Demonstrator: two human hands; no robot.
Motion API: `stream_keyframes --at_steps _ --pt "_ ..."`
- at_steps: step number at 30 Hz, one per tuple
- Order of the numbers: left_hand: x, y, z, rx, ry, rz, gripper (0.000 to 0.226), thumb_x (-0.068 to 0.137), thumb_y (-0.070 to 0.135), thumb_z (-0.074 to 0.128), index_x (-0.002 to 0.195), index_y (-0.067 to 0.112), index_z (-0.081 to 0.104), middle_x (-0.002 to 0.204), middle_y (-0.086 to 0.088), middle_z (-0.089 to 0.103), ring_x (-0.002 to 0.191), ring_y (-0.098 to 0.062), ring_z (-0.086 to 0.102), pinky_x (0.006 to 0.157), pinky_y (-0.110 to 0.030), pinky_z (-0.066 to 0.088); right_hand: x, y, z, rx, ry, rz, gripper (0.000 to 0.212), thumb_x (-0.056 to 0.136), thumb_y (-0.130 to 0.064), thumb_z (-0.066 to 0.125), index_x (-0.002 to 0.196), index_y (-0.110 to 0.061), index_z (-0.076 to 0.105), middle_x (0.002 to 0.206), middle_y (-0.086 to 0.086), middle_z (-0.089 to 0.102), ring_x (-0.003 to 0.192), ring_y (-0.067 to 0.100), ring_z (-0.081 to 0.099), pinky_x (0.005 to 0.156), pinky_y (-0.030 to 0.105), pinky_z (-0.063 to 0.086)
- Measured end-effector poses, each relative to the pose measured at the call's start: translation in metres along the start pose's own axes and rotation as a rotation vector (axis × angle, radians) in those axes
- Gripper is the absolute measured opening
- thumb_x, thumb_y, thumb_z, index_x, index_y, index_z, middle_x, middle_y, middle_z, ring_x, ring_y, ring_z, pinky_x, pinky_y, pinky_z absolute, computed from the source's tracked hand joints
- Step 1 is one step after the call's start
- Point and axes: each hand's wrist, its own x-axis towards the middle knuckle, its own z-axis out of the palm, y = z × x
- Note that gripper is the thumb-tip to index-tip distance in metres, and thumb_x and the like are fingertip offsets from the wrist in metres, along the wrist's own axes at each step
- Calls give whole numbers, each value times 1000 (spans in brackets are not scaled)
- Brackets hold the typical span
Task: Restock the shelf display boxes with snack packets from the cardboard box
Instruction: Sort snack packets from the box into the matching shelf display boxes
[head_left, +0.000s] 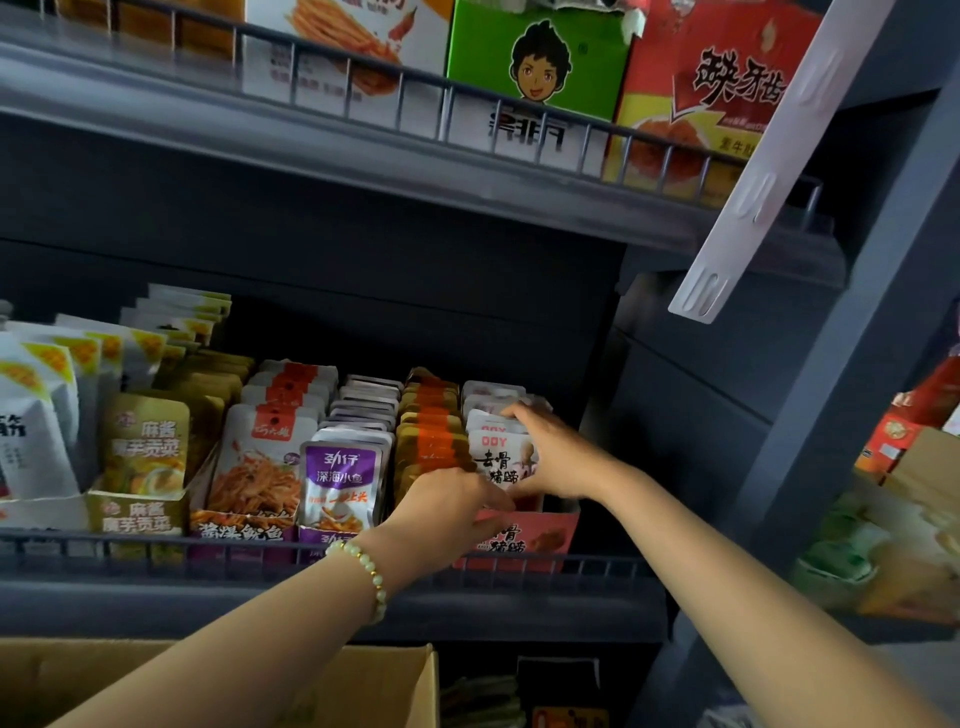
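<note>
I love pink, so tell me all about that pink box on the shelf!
The pink box looks like cardboard, open-topped, with dark characters on its low front wall. It stands upright at the row's right end, behind the wire rail. White packets stand inside; the right hand grips them, the left hand touches its front rim.

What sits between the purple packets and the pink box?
A row of yellow-and-orange packets stands there, in the head view; the left hand covers its front.
</note>
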Motion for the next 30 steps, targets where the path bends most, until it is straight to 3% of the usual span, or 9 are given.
stream_keyframes --at_steps 3,7,10,12,16,20,24,27,30 --pt "0 0 0 -6 5 11 32 95 38 54 125 30 63 125 13 64 110 -7 61 94 -24 47 -1 1 6 49 110 -22 86 69 -28 84 140 -26 35 143 1 35 123 15 40 92 25 40" --pt "0 -1 1 -26 -16 -4 32 94 41 55 122 31 64 120 12 67 104 -7 64 91 -27 51 9 5 11 102 189 -83 88 69 -19 85 143 -24 38 146 2 30 138 23 26 106 26 33" --pt "0 -2 2 -36 -21 -14 31 94 42 55 122 31 64 118 12 68 102 -6 65 90 -29 52 11 6 12 197 118 12 104 73 -13 82 151 -33 16 160 3 -5 147 21 -2 107 22 21" --pt "0 -2 2 -38 -20 -12 31 94 41 55 122 32 64 119 13 68 103 -5 64 91 -29 52 11 9 16 304 87 106 115 74 -14 81 152 -32 -1 160 4 -16 147 21 -10 115 30 15" --pt "-1 -1 1 -21 -17 -7 31 95 41 54 124 32 63 121 13 67 104 -7 64 92 -29 51 12 8 22 460 106 182 120 72 -11 82 153 -27 -6 160 4 -13 148 23 0 119 41 17" --pt "-1 0 1 -14 -9 -5 31 95 39 55 125 32 62 123 14 65 107 -6 63 93 -27 50 13 8 19 523 66 164 118 73 -7 81 153 -24 -3 158 3 -3 143 23 21 112 33 33" --pt "-1 0 -1 -26 -33 -6 34 95 39 55 127 30 61 124 11 65 110 -8 61 96 -31 50 8 19 12 363 24 141 115 73 -17 82 153 -23 -1 160 6 -10 148 22 0 119 33 10" --pt "-2 1 -3 -39 -42 -4 35 95 39 55 127 28 61 127 11 64 114 -8 60 98 -30 48 3 18 11 265 41 81 104 78 -17 78 153 -20 6 161 5 -7 148 19 -2 118 30 9" --pt "-3 2 -5 -76 -42 1 35 94 38 57 127 25 62 127 10 64 115 -7 58 100 -28 47 -1 13 11 259 76 69 103 82 -20 74 153 -26 0 161 -1 -8 148 17 -2 119 32 9"
